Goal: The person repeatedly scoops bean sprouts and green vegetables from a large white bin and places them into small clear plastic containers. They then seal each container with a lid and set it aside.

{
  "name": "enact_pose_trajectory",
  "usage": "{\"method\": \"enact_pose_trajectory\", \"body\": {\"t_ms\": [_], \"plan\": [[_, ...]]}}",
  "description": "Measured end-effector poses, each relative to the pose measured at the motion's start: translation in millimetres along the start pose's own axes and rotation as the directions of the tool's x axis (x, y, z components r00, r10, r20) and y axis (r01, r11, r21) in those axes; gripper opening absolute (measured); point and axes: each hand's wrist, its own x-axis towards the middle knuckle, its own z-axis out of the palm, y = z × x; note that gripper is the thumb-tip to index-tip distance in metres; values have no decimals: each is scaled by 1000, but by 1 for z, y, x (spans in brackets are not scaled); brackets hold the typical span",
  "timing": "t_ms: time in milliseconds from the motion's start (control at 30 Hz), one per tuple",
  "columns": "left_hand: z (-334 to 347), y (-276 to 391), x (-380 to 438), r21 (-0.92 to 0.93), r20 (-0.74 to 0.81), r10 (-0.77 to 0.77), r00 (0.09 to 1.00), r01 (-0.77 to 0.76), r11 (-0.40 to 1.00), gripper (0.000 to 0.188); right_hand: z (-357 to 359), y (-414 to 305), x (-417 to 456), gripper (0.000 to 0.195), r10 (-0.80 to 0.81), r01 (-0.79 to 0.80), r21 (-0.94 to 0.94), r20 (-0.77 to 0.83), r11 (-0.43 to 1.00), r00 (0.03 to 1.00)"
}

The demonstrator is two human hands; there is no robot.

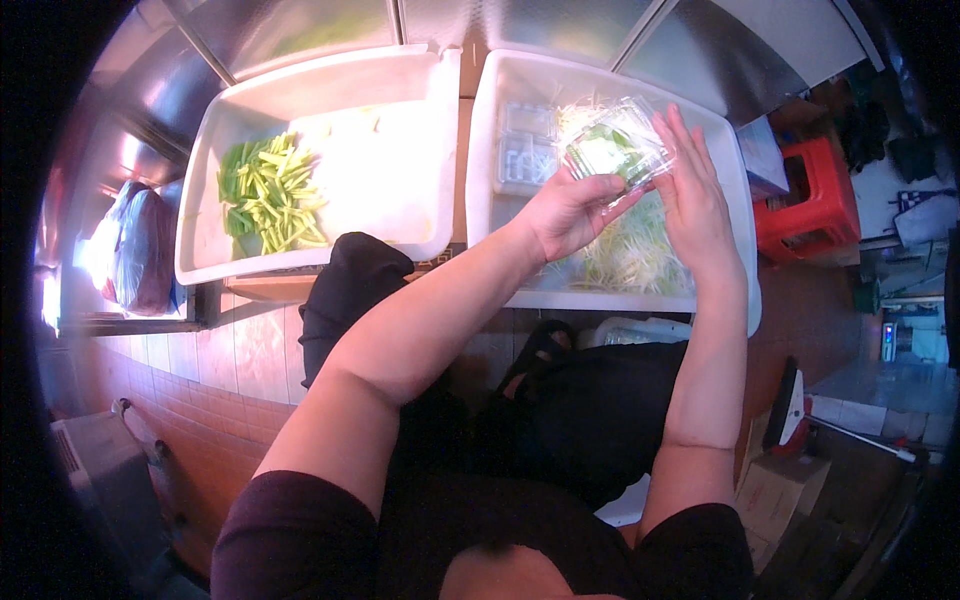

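In my left hand (574, 214) is a small clear plastic clamshell container (619, 146), tilted, with green pieces visible inside. The thumb lies over its near edge. My right hand (690, 191) is held flat along the container's right side, fingers stretched out, seemingly touching it. Both hands are over the right white plastic tub (600, 301). Pale shredded vegetable (637, 255) lies in that tub below them. More clear plastic containers (525, 161) sit at the tub's left side. Glare hides part of the held container.
A second white tub (367, 94) on the left holds cut green stems (274, 199). A cardboard box (270, 285) is under it. Farther left is a filled plastic bag (139, 247). A red plastic stool (810, 199) stands right; a squeegee (787, 412) is behind it.
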Motion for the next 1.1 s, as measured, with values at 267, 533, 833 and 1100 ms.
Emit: {"method": "enact_pose_trajectory", "body": {"t_ms": [267, 533, 833, 1100], "plan": [[6, -15, -1, 140, 10, 62, 998, -63, 988, 50, 16, -10, 1, 43, 270, -20, 956, -62, 293, 961], [17, -16, -4, 145, 94, 103, 990, -116, 983, 49, 38, -17, 18, 39, 476, 39, 900, -266, 434, 838], [23, 7, -4, 186, -267, 154, 951, -106, 977, 36, 29, 14, 3, 40, 299, -146, 949, 59, 279, 952], [11, 15, 5, 152, -226, 106, 968, -72, 986, 31, 28, 62, 1, 40, 634, -503, -400, 346, 766, 691]]}}
